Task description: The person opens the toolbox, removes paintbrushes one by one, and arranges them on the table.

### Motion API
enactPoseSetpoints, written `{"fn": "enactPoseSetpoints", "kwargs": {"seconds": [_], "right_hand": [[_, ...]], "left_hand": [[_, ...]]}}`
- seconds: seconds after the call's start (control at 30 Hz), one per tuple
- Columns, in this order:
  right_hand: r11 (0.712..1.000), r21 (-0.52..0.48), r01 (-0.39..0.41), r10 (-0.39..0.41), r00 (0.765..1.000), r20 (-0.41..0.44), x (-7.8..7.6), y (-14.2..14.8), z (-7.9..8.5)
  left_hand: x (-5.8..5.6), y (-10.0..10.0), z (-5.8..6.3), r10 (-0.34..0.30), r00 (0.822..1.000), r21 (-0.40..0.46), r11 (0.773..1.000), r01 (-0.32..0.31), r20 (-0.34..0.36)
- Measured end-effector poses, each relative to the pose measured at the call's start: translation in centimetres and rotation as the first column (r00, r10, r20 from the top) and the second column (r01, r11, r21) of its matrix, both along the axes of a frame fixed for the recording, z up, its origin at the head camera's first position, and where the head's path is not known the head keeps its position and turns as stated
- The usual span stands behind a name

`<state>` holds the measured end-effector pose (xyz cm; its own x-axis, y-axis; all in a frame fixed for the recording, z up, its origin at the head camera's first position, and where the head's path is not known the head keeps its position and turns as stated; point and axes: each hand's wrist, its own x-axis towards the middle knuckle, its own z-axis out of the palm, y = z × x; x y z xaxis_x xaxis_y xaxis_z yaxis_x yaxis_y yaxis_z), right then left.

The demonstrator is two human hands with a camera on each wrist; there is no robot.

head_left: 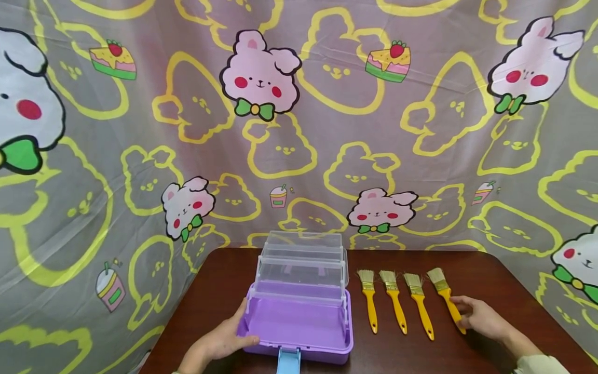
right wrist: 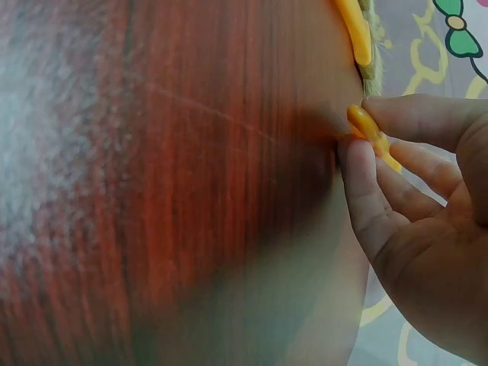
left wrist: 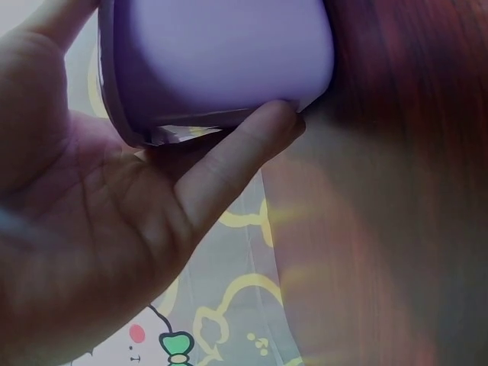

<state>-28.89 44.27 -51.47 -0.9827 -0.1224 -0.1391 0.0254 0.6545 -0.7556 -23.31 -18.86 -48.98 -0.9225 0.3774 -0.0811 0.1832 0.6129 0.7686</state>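
Note:
A purple plastic storage box stands unfolded on the table, its clear tiered trays raised at the back. My left hand grips the box's left end, thumb along the front corner and fingers at the far side; in the left wrist view it spans the purple end wall. To the box's right lie several flat paintbrushes with yellow handles, bristles pointing away. My right hand pinches the handle of the rightmost paintbrush near its lower part, thumb and fingers on either side of the handle.
The other paintbrushes lie in a row between the box and my right hand. A light-blue latch hangs at the box's front. Behind the dark wooden table hangs a patterned curtain.

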Motion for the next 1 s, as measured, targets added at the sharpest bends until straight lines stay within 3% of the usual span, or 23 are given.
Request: {"fn": "enactPoseSetpoints", "kwargs": {"seconds": [0.3,0.53,0.7,1.0], "right_hand": [[0.994,0.108,0.007,-0.005,1.0,-0.013,0.27,-0.21,0.06],[0.982,0.185,-0.026,0.038,0.997,-0.06,0.17,-0.29,0.23],[0.981,0.188,-0.054,0.067,0.996,-0.061,-0.07,-0.2,0.24],[0.957,0.288,-0.036,0.062,0.995,-0.081,-0.42,-0.54,-0.07]], "left_hand": [[0.46,0.04,-0.18,-0.006,1.0,0.0,1.0,0.006,-0.01],[-0.06,-0.02,-0.03,-0.011,0.999,-0.007,1.0,0.01,-0.047],[-0.23,-0.06,0.03,-0.004,0.998,-0.023,1.0,0.003,-0.055],[-0.3,-0.12,0.06,-0.007,0.996,-0.048,0.999,0.003,-0.085]]}}
